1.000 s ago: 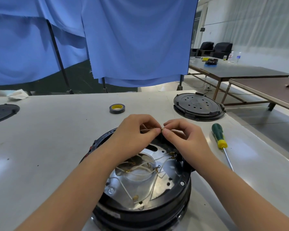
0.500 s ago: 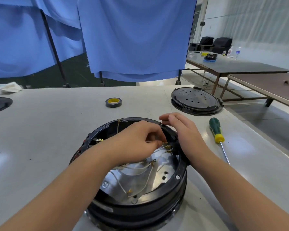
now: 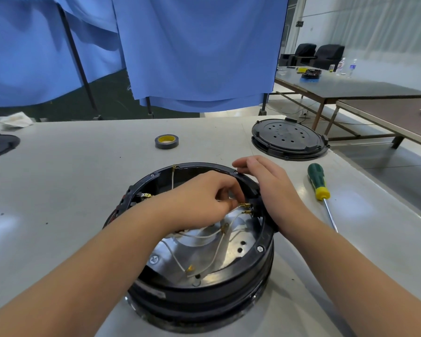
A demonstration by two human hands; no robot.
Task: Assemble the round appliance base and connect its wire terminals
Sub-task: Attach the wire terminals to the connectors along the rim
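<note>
The round black appliance base (image 3: 260, 251) stands open-side up on the white table, showing a metal plate and thin white wires (image 3: 219, 246) with brass terminals. My left hand (image 3: 199, 198) reaches inside and pinches a brass wire terminal (image 3: 244, 205) against the inner right wall. A second terminal (image 3: 247, 212) sits just below it. My right hand (image 3: 270, 183) rests on the base's far right rim, fingers straight and relaxed, steadying it.
A black round cover plate (image 3: 288, 139) lies at the table's back right. A green-and-yellow screwdriver (image 3: 320, 188) lies right of the base. A roll of tape (image 3: 166, 141) sits behind it. Another black disc (image 3: 0, 147) is at the far left edge.
Both hands came down from above the base, where they pinched a wire together. My left hand moved inside with the terminal, and my right hand let go and settled on the rim.
</note>
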